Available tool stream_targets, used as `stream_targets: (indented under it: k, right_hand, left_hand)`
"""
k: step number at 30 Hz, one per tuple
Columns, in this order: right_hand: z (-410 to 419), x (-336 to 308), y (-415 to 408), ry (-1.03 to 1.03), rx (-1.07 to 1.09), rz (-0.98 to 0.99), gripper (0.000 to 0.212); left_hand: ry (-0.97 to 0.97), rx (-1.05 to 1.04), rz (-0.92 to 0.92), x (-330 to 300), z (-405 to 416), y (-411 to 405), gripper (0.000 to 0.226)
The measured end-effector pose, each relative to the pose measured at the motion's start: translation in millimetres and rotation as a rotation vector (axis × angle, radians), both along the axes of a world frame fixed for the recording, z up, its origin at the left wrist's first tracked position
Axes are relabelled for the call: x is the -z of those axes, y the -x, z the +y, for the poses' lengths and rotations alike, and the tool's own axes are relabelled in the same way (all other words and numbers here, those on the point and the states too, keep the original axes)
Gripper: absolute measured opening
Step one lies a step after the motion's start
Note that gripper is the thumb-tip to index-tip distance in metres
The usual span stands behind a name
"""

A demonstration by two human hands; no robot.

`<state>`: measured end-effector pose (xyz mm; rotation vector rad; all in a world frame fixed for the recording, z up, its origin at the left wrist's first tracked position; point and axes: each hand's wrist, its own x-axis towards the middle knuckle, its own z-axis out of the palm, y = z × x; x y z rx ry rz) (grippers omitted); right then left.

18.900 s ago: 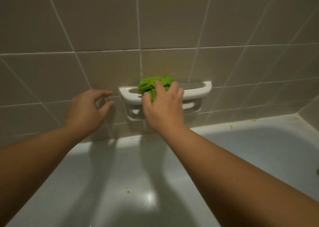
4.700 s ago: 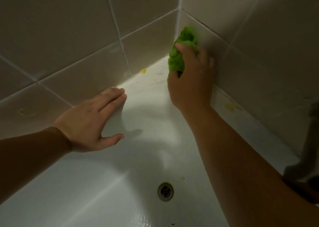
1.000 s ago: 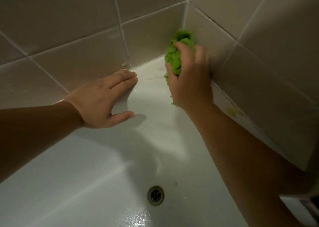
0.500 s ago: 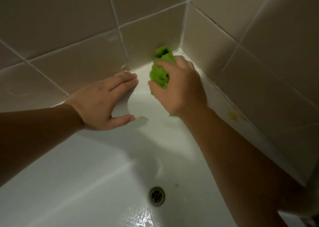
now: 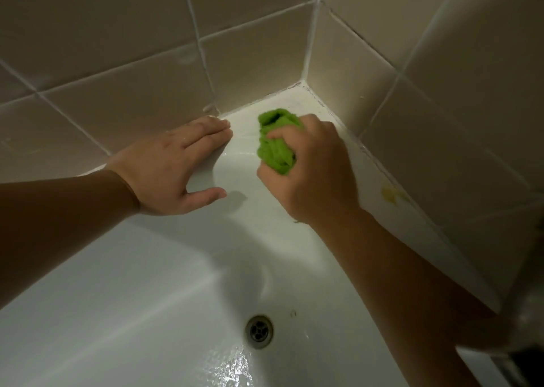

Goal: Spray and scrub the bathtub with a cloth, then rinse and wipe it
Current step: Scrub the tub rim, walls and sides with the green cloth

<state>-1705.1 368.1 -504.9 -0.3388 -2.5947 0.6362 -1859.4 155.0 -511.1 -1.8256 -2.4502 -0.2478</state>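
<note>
Tub (image 5: 147, 313): white, glossy, fills the lower view; floor wet and glinting beside the drain (image 5: 259, 331). Tiles (image 5: 117, 33): beige, white grout, two walls meeting at a corner above the tub's far ledge. Left hand (image 5: 173, 166): flat on the ledge, fingers straight and together against the tile foot, thumb spread down the inner wall; grip open, holds nothing, reads as a brace. Right hand (image 5: 309, 168): grip closed around the cloth (image 5: 275, 142), fingers curled over it, knuckles up. Cloth: bright green, bunched into a wad, sitting on the ledge just short of the corner, between the left fingertips and the right-hand wall; its underside appears pressed to the white surface, contact not fully visible. Yellow stain (image 5: 390, 194): on the ledge along the right wall, well apart from the cloth, not yet wiped. Small dark specks near the drain, too small to identify. Judgement: step in hand is scrubbing the corner ledge. Cloth should handle as light, soft, fully compliant, probably damp; it takes no damage from squeezing. Best held as a wad in the palm with a fold left proud, so the fabric reaches the grout seam. Wet enamel likely slick under the bracing hand.
</note>
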Motion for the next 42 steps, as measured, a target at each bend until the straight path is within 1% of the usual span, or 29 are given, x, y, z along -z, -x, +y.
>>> stream_targets:
  k: [3,5,6,8,10,11,14,17,19,22,23,27,30,32,34,36,39,42]
  right_hand:
    - [6.4,-2.0,3.8,-0.150,0.180,-0.043,0.037]
    - [1.5,-4.5,20.1,-0.160,0.240,-0.057,0.037]
    - [-2.1,-4.8,26.1,-0.154,0.220,-0.045,0.038]
    - [-7.4,-3.3,25.6,-0.107,0.099,-0.025,0.040]
    - [-6.7,-2.9,11.9,-0.064,-0.012,-0.073,0.046]
    - [-4.8,-3.5,3.4,-0.065,-0.026,-0.105,0.046]
    - [3.7,-11.0,-17.1,-0.114,0.028,-0.087,0.036]
    - [13.8,-21.1,-31.3,-0.256,0.098,-0.036,0.033]
    - [19.1,-17.6,-40.3,-0.318,0.100,-0.067,0.037]
    - [22.9,-3.4,-54.5,-0.260,0.111,-0.165,0.056]
    - [24.7,0.5,-60.5,-0.263,0.112,-0.170,0.058]
    - [23.6,5.1,-90.1,-0.363,0.144,-0.125,0.053]
    - [23.1,4.9,-63.4,-0.364,0.148,-0.137,0.054]
    - [22.1,0.7,-31.2,-0.297,0.127,-0.171,0.059]
    - [21.4,-0.2,-22.9,-0.264,0.092,-0.177,0.059]
    - [20.5,1.9,-48.1,-0.316,0.082,-0.141,0.054]
    - [22.6,4.6,-95.0,-0.456,0.158,-0.160,0.052]
    - [21.1,1.7,-86.9,-0.549,0.152,-0.210,0.047]
  left_hand:
    - [0.003,-0.009,-0.003,1.2,0.0,0.3,0.092]
    - [0.005,-0.015,-0.005,1.4,-0.4,0.9,0.092]
    - [0.005,-0.015,-0.004,1.6,0.0,1.1,0.092]
    - [0.009,-0.017,-0.005,2.1,1.4,1.3,0.092]
    - [0.014,-0.021,-0.001,1.8,2.7,0.8,0.092]
    - [0.012,-0.020,0.001,2.1,3.5,0.5,0.092]
    - [0.011,-0.008,-0.005,2.2,6.5,1.4,0.092]
    - [0.019,-0.020,0.003,3.8,7.4,2.0,0.093]
    - [0.002,-0.023,0.012,3.7,7.9,0.7,0.093]
    - [-0.017,-0.028,0.011,1.5,10.4,-2.2,0.094]
    - [-0.020,-0.029,0.008,1.1,11.1,-1.6,0.094]
    - [-0.023,-0.030,0.022,1.5,13.8,-1.5,0.092]
    - [-0.033,-0.033,0.029,-1.1,19.3,-2.6,0.089]
    - [-0.039,-0.034,0.032,-1.6,24.3,-4.8,0.088]
    - [-0.044,-0.034,0.026,-2.3,28.8,-5.7,0.087]
    - [-0.061,-0.030,0.026,-2.5,31.4,-6.4,0.087]
    - [-0.060,-0.034,0.034,0.1,34.4,-5.8,0.089]
    - [-0.035,-0.042,0.028,0.1,41.7,-5.8,0.097]
